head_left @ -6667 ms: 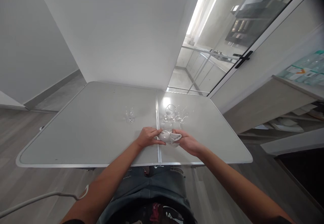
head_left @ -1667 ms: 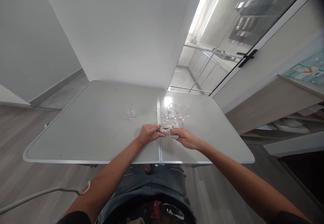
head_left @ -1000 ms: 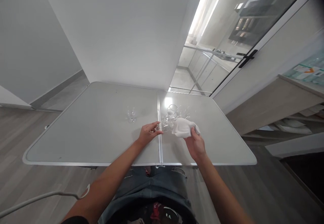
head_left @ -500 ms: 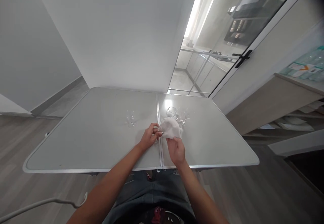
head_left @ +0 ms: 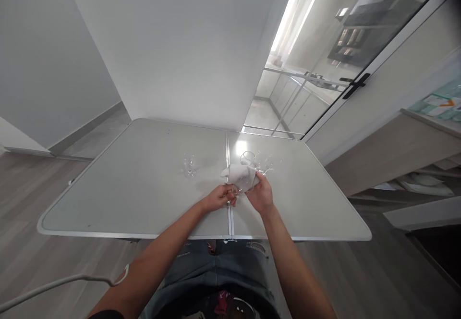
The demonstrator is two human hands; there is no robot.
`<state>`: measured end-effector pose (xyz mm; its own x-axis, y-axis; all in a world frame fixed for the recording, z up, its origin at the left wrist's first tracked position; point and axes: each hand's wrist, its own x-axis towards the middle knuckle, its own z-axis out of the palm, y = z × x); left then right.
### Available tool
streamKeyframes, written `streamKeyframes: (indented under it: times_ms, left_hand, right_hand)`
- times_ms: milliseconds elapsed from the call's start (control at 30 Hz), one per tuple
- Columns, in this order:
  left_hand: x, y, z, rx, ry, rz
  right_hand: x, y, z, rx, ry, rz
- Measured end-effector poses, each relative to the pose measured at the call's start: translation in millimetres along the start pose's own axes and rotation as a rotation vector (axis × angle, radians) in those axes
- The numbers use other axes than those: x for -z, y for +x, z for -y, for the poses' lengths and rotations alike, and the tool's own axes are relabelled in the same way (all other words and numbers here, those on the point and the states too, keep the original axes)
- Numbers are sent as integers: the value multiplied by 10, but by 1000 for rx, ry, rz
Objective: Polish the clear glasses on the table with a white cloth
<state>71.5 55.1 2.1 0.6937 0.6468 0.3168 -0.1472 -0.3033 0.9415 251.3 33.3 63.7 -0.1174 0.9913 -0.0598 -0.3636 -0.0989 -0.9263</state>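
Observation:
My left hand (head_left: 219, 197) is closed around the foot of a clear stemmed glass (head_left: 235, 192) that I hold above the middle of the grey folding table (head_left: 137, 184). My right hand (head_left: 261, 194) grips a white cloth (head_left: 240, 176) that is wrapped over the bowl of that glass, hiding most of it. Just behind my hands stands a cluster of clear glasses (head_left: 257, 161) on the right table half. One small clear glass (head_left: 189, 165) stands alone on the left half.
The table's metal seam (head_left: 228, 175) runs front to back between the two halves. A white wall stands behind it and a glass door with a black handle (head_left: 356, 86) at the right. Wooden shelving (head_left: 414, 155) lies at the far right; a white cable (head_left: 54, 285) hangs at lower left.
The cloth went from bunched beside the glass to wrapped over its bowl. My right hand swung out to the right with the cloth, then came back onto the glass; my left hand slid to the foot.

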Motion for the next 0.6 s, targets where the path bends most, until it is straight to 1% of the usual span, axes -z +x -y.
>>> streamKeyframes:
  times_ms: [67, 100, 167, 267, 300, 367, 400, 467, 533, 600]
  left_hand:
    - [-7, -10, 20, 51, 19, -25]
    - [-7, -17, 33, 78, 31, -52]
    - [2, -28, 52, 95, 69, -106]
    - [26, -26, 43, 54, 158, -121]
    - [32, -22, 31, 43, 159, -131]
    - [38, -11, 0, 36, 86, -190]
    - [38, -6, -15, 30, 27, -236]
    - [37, 4, -40, 16, -81, -319]
    - [37, 16, -54, 3, -138, -359]
    - [40, 31, -62, -8, -156, -366]
  right_hand:
    - [74, 44, 108, 27, -112, 45]
    - [95, 48, 167, 62, -211, 89]
    - [97, 21, 302, 155, -491, 254]
    - [29, -72, 504, 355, -918, 558]
    - [3, -105, 552, 436, -1017, 631]
    - [-27, -159, 590, 586, -1147, 713]
    - [-27, -178, 577, 639, -1191, 735]
    - [4, -200, 485, 706, -1261, 737]
    - [66, -204, 325, 762, -1325, 677]
    - [141, -200, 133, 800, -1375, 554]
